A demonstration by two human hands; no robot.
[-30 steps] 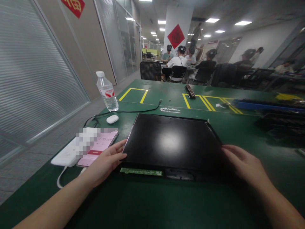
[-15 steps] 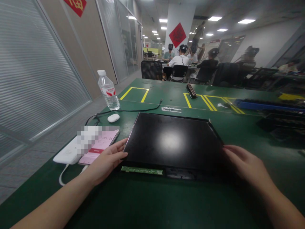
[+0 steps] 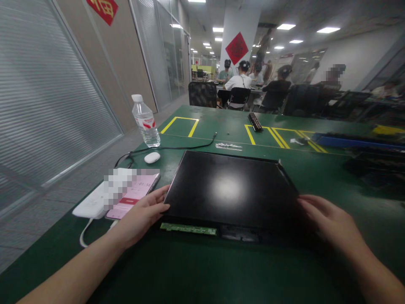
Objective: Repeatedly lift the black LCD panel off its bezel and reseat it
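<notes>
- So there's a flat black panel (image 3: 229, 188) lying in the middle of the green table (image 3: 202, 270), glossy side up, catching a blob of ceiling light.
- The left hand (image 3: 142, 217) is sitting at the panel's near left corner, fingers loosely curled with the tips touching the edge. Not a real clamp, more like pinching the rim. What the thumb is doing underneath is hidden.
- The right hand (image 3: 330, 221) is resting at the near right corner, fingers stretched along the edge. That corner is so dark I honestly can't tell whether the fingers are wrapping under it or just lying against it.
- A thin green circuit strip (image 3: 188, 228) is poking out along the panel's near edge, left of centre; the dark bit next to it is too murky to make out.
- Just left of the left hand a phone (image 3: 133, 195) with a pink screen is lying on a white power bank (image 3: 95, 202), partly blurred out, and the white cable is running off under the forearm.
- Farther left: a small white case (image 3: 152, 157), a black cable (image 3: 164, 147), a water bottle (image 3: 146, 121).
- On the far side a black bar (image 3: 255, 122) is lying by the yellow floor-tape lines.
- The right side is a smear of dark stuff and a blue strip (image 3: 354, 140), cut off by the frame.
- People are sitting at the far desks, too small to read.
</notes>
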